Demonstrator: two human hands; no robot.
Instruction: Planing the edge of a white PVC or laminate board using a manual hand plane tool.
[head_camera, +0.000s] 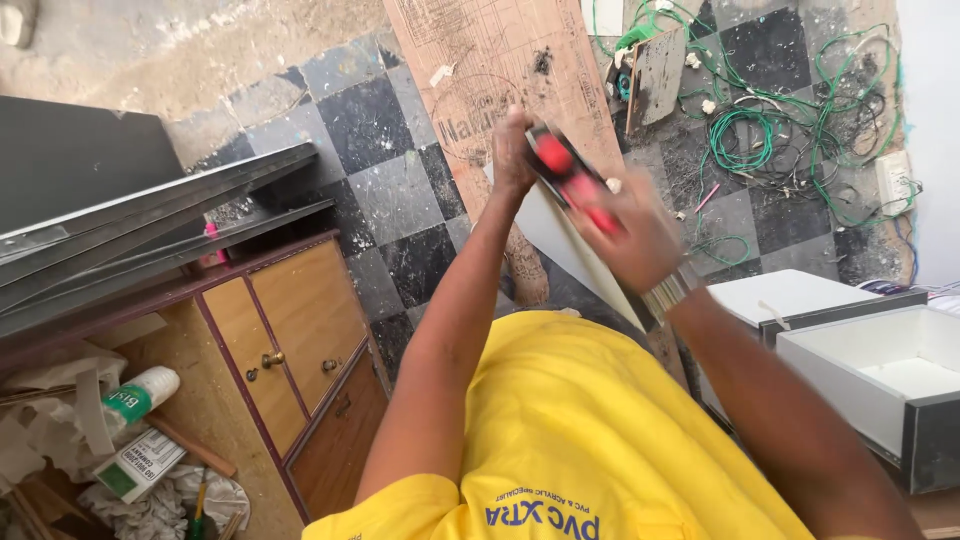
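The right hand (640, 235) is clenched around a red and black hand tool (572, 178), blurred so its exact kind cannot be told, and holds it slantwise against the upper part of a thin grey panel (560, 245). The left hand (512, 150) grips the panel's top edge from the far side, fingers curled over it. The panel stands tilted in front of the person's chest, its lower end running down toward the right wrist, where a banded bracelet (668, 292) shows. Both forearms rise from a yellow shirt (590, 440) at the bottom of the view. Behind the hands a long brown cardboard sheet (500, 70) lies on the black and grey checkered floor (380, 170). To the upper right a tangle of green wire (790, 120) spreads over the floor. At the left, 2 or more dark metal strips (160, 215) lean across a wooden cabinet (290, 340) with small brass knobs, and a white bottle with a green label (140, 393) lies among crumpled paper. At the right stands an open white box with dark sides (880, 385).
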